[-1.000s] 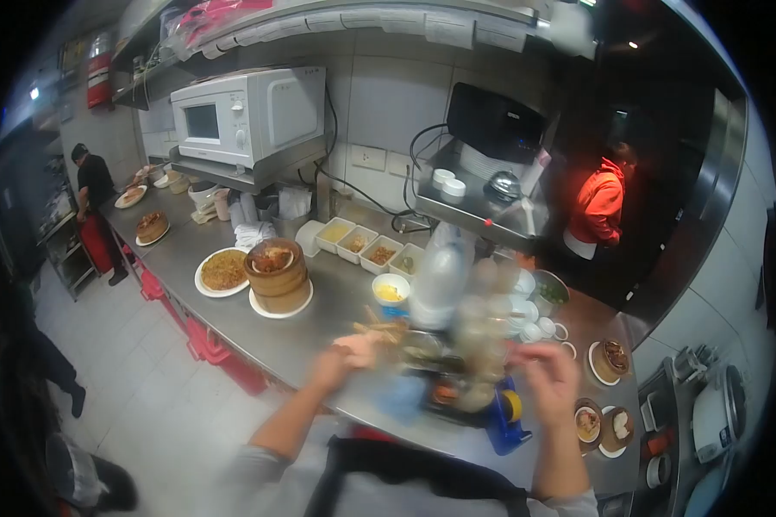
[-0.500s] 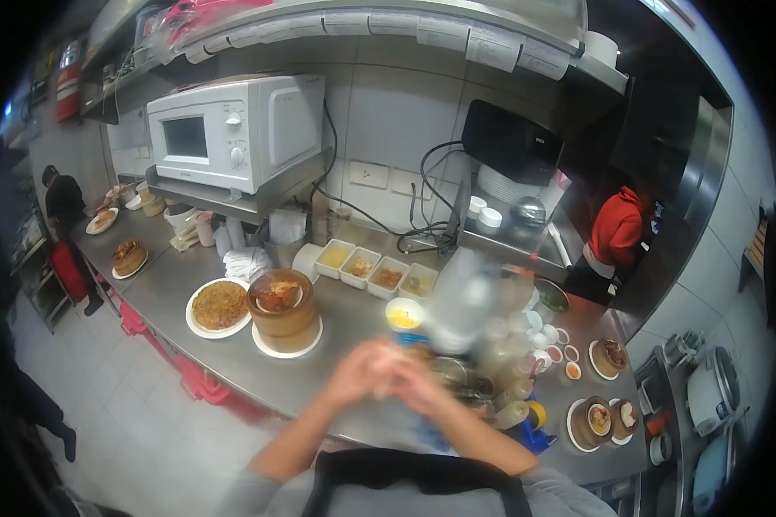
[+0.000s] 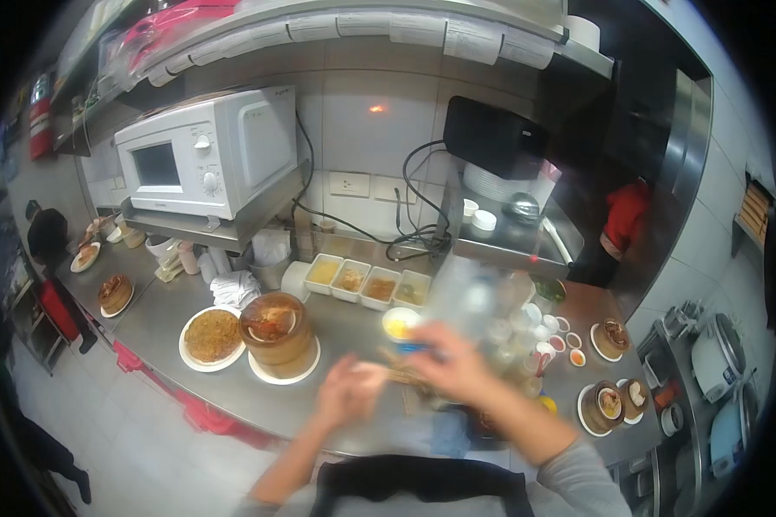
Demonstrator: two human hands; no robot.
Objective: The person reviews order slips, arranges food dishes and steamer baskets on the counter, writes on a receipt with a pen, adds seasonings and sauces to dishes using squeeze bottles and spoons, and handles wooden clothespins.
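Note:
My left hand [image 3: 352, 395] is over the steel counter's front part, right of the bamboo steamer. Its fingers look curled together, but blur hides whatever may be in them. Beside it, my right hand [image 3: 450, 362] reaches over the counter just below a white bowl [image 3: 400, 326] of yellow food. Motion smears the right fingers, so their grip cannot be made out. A small blue item [image 3: 410, 348] and a brownish thing lie by the right fingertips, partly hidden. To the left, a bamboo steamer [image 3: 278, 345] holding reddish-brown food sits on a white plate, with a flat golden-brown dish [image 3: 214, 336] on another plate.
Several white containers [image 3: 351, 281] of ingredients line the back, near a microwave [image 3: 207, 155] on a raised shelf. Blurred clear bottles [image 3: 500, 340] and small sauce cups [image 3: 575, 357] stand right. More steamers [image 3: 603, 405] sit far right. Two other people are further off.
My hands were close together and have moved apart. The right hand went up and right toward the white bowl; the left stayed lower left. The view has shifted slightly.

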